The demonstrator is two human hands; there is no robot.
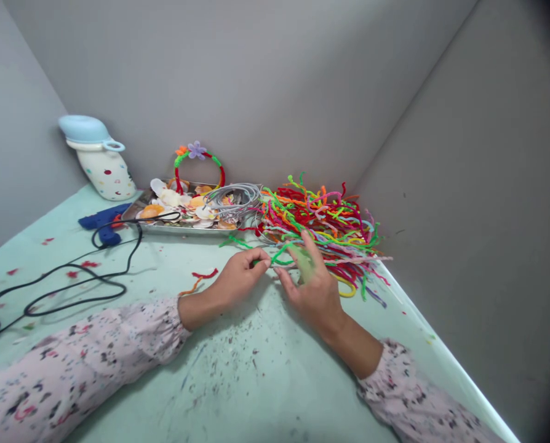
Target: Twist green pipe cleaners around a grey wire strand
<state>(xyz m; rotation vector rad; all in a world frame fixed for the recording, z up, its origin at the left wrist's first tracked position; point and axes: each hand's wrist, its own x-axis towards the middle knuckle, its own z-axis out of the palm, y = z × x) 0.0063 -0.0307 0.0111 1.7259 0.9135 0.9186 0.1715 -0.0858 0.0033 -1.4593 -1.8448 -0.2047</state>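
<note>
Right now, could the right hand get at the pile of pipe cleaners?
Probably yes: the pile lies just beyond the right hand, with nothing seen between them, though a green strand may occupy it.

Green stem (282, 251) fuzzy, matt, same plush nap as heaped stems (321, 215). Wire coil (235, 198) smooth, dull grey, metal by look. Tray (187, 230) thin metal, soft shine along rim. Shells (167, 195) hard, smooth. Glue gun (100, 216) blue plastic; cord (76, 300) rubbery black. Bottle (106, 175) smooth, lid (83, 129) plastic-looking. Sleeves (95, 351) light, crinkled cloth. Counter (312, 394) smooth, gritty with specks. Walls (219, 80) matt from where I stand.
</note>
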